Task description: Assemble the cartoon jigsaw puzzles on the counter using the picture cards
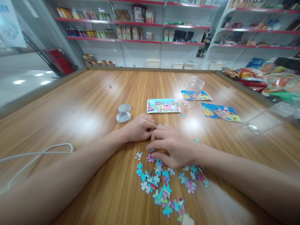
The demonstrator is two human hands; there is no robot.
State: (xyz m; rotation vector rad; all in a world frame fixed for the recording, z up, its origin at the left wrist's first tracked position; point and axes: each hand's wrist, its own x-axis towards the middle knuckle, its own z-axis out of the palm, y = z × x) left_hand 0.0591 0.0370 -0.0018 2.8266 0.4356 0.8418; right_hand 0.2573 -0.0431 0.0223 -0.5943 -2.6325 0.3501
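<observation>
Two hands [142, 128] [172, 145] are among many puzzle pieces [140, 168], near three cards [164, 106] [206, 97] [221, 113].

Left forearm [77, 168] seen at 8 o'clock, left bare to edge of view; smooth, tapered toward slim wrist. Right forearm [234, 172] seen at 4 o'clock, likewise bare and tapered. Left hand [141, 128] set near centre, toward 7 o'clock: bare, rounded knuckles shown, fingertips partly hidden. Right hand [174, 145] set between 4 and 5 o'clock: bare, slender fingers shown, nails blurred.

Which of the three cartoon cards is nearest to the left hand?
The light-blue rectangular card, just beyond the left hand; both darker-blue cards lie farther right.
</observation>
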